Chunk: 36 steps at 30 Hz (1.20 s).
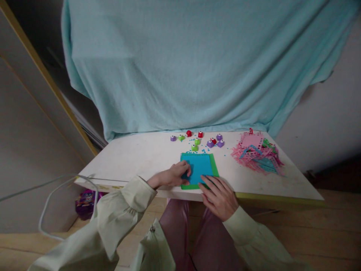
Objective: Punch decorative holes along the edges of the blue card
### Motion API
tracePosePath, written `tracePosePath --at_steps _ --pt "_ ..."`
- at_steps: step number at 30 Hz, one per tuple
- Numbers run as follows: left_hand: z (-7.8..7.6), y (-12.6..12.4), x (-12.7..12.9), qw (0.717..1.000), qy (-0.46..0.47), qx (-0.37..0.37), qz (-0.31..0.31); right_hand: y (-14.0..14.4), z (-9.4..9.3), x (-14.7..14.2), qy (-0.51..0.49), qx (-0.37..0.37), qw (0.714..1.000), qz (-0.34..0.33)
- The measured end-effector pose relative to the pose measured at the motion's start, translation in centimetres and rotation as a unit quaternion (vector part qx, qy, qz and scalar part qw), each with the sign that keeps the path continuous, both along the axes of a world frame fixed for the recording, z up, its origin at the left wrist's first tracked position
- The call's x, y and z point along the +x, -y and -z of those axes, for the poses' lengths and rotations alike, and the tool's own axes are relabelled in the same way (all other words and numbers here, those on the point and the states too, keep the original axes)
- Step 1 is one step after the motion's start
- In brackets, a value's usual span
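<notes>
- Your left hand (172, 176) lies on the left edge of the flat blue paper sheet (199, 168), fingers curled, with the fingertips pressing the sheet down; whether the thumb is tucked under the edge cannot be told.
- Your right hand (218, 195) rests palm down at the near right corner of the same sheet, fingers spread and nearly flat, touching the paper without closing on it.
- The blue sheet lies on a slightly larger green paper sheet (216, 169), which shows as a strip along the right side and the near edge.
- Both sheets sit at the near edge of the white tabletop (135, 158), right in front of you, and their long sides run away from you towards the back of the table.
- From your left hand the sheet stretches to the right; from your right hand it stretches forward and to the left. Both hands are on it, with the left reaching further in.
- Beyond the sheets lies a scatter of small plastic craft punches (197, 140) in purple, green and red, with tiny blue paper bits among them, well apart from both hands.
- To the right is a heap of punched pink and blue paper scraps (257, 153), nearer your right hand but untouched.
- A pale turquoise cloth (197, 64) hangs behind the table.
</notes>
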<state>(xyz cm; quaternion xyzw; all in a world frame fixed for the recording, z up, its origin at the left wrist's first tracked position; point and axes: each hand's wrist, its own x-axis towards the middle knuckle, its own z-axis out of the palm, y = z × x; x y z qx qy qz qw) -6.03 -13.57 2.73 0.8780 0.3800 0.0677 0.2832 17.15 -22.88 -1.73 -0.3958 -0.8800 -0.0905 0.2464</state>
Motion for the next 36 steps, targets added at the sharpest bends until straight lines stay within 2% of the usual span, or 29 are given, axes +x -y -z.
tracePosePath --at_steps 9,15,21,28,34,36 --pt "0.8 -0.6 -0.5 1.0 0.006 -0.003 0.029 0.4 0.0 4.3 -0.003 0.024 1.0 0.012" --pt "-0.2 -0.3 -0.3 0.999 0.0 -0.018 0.028 0.8 0.0 6.1 -0.033 0.011 0.999 0.022" --pt "-0.7 -0.2 -0.2 0.999 -0.003 -0.036 0.025 1.4 -0.3 4.2 -0.097 0.004 0.995 0.038" --pt "-0.7 -0.2 -0.3 0.999 0.009 -0.034 0.033 1.0 -0.8 0.7 -0.065 -0.019 0.997 -0.027" --pt "0.1 1.2 1.5 0.995 -0.053 0.046 -0.076 1.0 0.4 -0.6 -0.087 -0.031 0.995 -0.03" --pt "0.4 1.2 1.9 0.992 -0.068 0.045 -0.094 1.0 0.8 -0.8 -0.096 -0.03 0.995 -0.02"
